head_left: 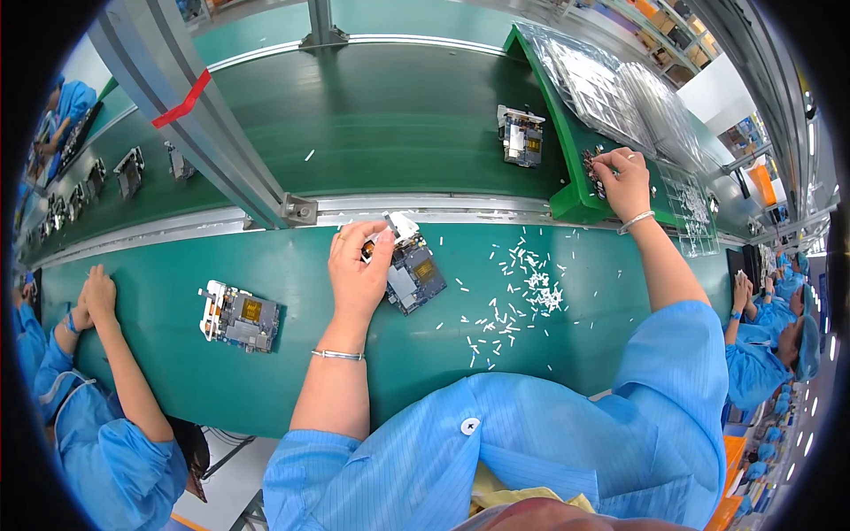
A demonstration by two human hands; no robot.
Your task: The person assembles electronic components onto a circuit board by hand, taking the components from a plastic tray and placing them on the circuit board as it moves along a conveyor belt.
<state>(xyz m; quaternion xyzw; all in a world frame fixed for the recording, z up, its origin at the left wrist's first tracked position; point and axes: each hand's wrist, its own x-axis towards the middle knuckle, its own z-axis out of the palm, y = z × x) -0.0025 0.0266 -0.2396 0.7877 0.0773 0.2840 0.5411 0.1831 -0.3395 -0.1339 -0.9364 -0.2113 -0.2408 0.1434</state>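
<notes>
My left hand (357, 270) grips a circuit board assembly (418, 276) by its white-bracketed end, thumb and fingers closed around that edge. The board is tilted on the green worktop, its grey metal shield and dark chip area facing up. Off to the right, my right hand (625, 175) reaches to a raised green shelf (580, 202), with its fingertips pinched together at a heap of small dark parts (595, 173). What lies between those fingertips is too small to make out. A second circuit board assembly (246, 319) lies flat to the left of my left hand.
Many small white strips (542, 292) lie scattered between my arms. Beyond a metal rail, a green belt carries another board assembly (521, 136). Clear plastic trays (602, 84) are stacked on the shelf. A metal post (195, 115) rises at left, near a co-worker's hands (99, 294).
</notes>
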